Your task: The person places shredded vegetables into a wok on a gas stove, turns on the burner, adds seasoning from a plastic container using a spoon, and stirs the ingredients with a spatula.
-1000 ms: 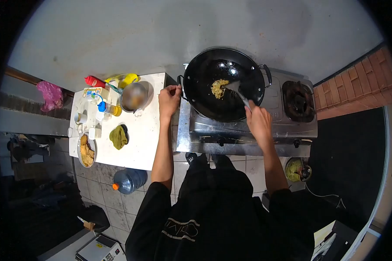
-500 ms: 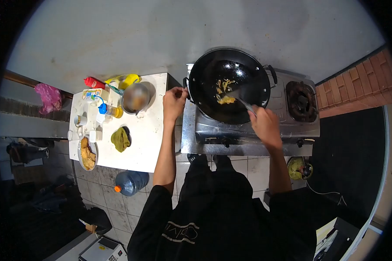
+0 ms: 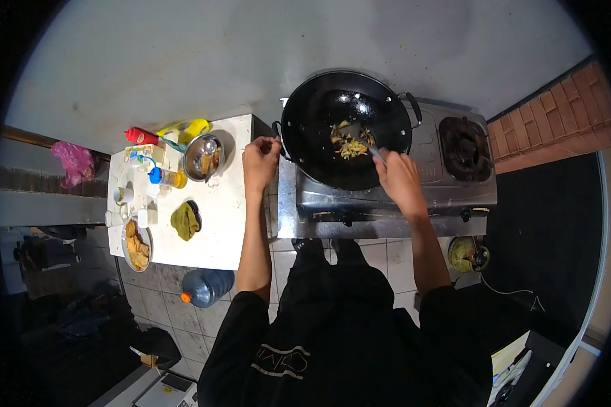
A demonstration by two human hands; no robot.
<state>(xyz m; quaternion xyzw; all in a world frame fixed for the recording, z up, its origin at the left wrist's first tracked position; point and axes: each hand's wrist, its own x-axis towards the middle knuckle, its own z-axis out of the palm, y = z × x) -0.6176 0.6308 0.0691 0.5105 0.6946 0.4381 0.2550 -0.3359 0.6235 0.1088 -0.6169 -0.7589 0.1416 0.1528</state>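
Observation:
A black wok (image 3: 312, 152) rests on the left burner of a steel gas stove (image 3: 424, 197). Chopped, yellowish food (image 3: 352, 146) lies in a small heap near the middle of the wok. My right hand (image 3: 400, 178) is closed around the handle of a spatula (image 3: 379, 155), whose blade reaches into the food and is partly blurred. At the wok's left side, my left hand (image 3: 260, 161) has its fingers pinched on the wok's left loop handle (image 3: 276, 130).
On the white table (image 3: 227, 224) to the left are a steel bowl (image 3: 204, 157) with food, a blue-capped oil bottle (image 3: 166, 176), a red bottle (image 3: 141, 136), a green cloth (image 3: 184, 220) and a plate of fried food (image 3: 138, 245). A water jug (image 3: 208, 287) lies on the floor.
The spatula blade has moved left and up into the food, which is now gathered in a looser, wider heap. The left hand stays at the wok's handle. The whole view has shifted slightly.

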